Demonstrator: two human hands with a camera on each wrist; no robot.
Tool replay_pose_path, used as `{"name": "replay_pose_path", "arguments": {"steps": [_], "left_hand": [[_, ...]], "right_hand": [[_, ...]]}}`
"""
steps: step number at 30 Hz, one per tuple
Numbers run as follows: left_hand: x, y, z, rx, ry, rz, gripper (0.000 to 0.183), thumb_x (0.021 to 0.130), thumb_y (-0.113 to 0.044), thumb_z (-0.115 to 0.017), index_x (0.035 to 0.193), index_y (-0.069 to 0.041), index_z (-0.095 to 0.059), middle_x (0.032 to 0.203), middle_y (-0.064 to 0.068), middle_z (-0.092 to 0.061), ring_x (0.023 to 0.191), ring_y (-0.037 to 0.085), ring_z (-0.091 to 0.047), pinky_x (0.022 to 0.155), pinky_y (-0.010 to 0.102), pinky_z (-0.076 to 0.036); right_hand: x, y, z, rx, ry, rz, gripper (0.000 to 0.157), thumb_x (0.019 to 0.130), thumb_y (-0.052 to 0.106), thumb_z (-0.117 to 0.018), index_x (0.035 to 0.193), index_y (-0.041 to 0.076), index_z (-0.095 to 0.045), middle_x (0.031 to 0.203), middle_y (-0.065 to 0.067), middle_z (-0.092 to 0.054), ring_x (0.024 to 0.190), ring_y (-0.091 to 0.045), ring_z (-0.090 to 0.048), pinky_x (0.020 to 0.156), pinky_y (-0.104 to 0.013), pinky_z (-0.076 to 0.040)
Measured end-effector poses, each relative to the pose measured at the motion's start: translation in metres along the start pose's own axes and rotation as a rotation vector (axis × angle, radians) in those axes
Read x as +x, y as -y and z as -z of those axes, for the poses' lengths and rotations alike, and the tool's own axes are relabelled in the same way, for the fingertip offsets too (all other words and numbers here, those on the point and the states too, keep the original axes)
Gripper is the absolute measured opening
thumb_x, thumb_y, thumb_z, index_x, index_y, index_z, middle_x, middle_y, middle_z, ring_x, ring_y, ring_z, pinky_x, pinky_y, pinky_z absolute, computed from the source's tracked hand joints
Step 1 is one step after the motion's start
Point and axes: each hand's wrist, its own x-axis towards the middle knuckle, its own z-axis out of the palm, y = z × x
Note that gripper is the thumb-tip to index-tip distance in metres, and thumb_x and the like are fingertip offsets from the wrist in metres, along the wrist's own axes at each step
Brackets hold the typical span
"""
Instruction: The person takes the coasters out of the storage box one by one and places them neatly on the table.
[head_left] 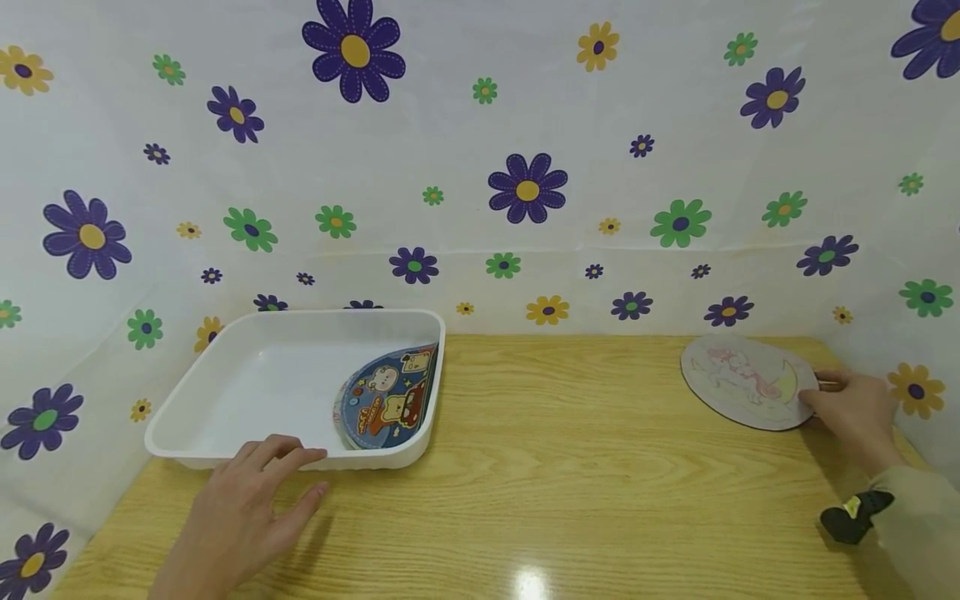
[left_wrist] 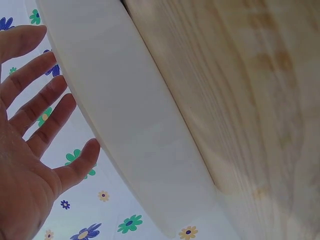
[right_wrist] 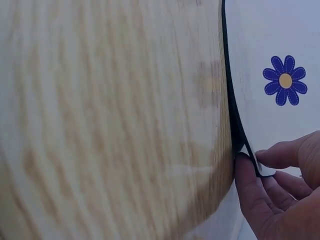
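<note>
At the right end of the table, my right hand [head_left: 855, 412] pinches the near-right edge of a thin round mat [head_left: 742, 379]. The mat is pale grey, printed with a pink unicorn and a yellow moon. Seen edge-on in the right wrist view, its dark underside [right_wrist: 240, 132] is slightly lifted beside the fingers, thumb on top and fingertips beneath. My left hand [head_left: 243, 508] is by the front rim of a white plastic tray [head_left: 255, 383], fingers spread and fingertips right at the rim. A blue mat [head_left: 386, 400] with cartoon bread figures leans in the tray's right end, overlapping another patterned piece.
The wood-grain table [head_left: 562, 467] runs between the tray and the round mat. A white sheet [head_left: 450, 150] with purple, green and yellow flowers hangs behind and at both sides. A black strap piece [head_left: 855, 517] is at the right wrist.
</note>
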Motion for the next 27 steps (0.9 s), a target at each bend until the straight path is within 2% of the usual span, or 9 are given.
{"name": "replay_pose_path", "arguments": {"steps": [4,10,18,27], "left_hand": [[0.0007,0.0001,0.0000,0.002,-0.004,-0.007,0.032,0.080,-0.032,-0.085,0.109,-0.020,-0.075,0.105,0.002,-0.070,0.096,0.027,-0.066,0.077,0.052,-0.057],[0.0019,0.0002,0.0002,0.007,0.024,0.013,0.033,0.082,-0.034,-0.084,0.111,-0.022,-0.075,0.107,0.002,-0.069,0.098,0.028,-0.065,0.081,0.054,-0.057],[-0.0001,-0.0007,-0.0018,0.017,-0.040,-0.010,0.033,0.079,-0.032,-0.085,0.109,-0.022,-0.076,0.104,0.001,-0.069,0.097,0.027,-0.065,0.076,0.051,-0.056],[-0.0011,0.0001,-0.0018,0.020,-0.032,0.000,0.032,0.079,-0.032,-0.085,0.109,-0.022,-0.075,0.105,0.000,-0.069,0.097,0.026,-0.065,0.075,0.051,-0.056]], "right_hand": [[-0.0010,0.0024,0.0013,-0.034,-0.001,-0.013,0.053,0.093,0.012,-0.064,0.132,-0.022,-0.052,0.121,-0.043,-0.061,0.058,0.002,-0.056,0.051,-0.018,-0.052],[-0.0026,0.0039,0.0023,-0.080,0.000,-0.026,0.053,0.094,0.015,-0.064,0.131,-0.022,-0.052,0.120,-0.042,-0.061,0.060,-0.003,-0.057,0.050,-0.018,-0.049],[-0.0030,0.0007,0.0021,-0.075,0.016,-0.024,0.055,0.094,0.016,-0.064,0.131,-0.024,-0.051,0.122,-0.043,-0.059,0.058,-0.004,-0.060,0.050,-0.019,-0.048],[-0.0035,0.0011,0.0040,-0.111,0.040,-0.018,0.056,0.093,0.017,-0.064,0.129,-0.024,-0.052,0.118,-0.041,-0.062,0.063,-0.010,-0.061,0.052,-0.020,-0.045]]}}
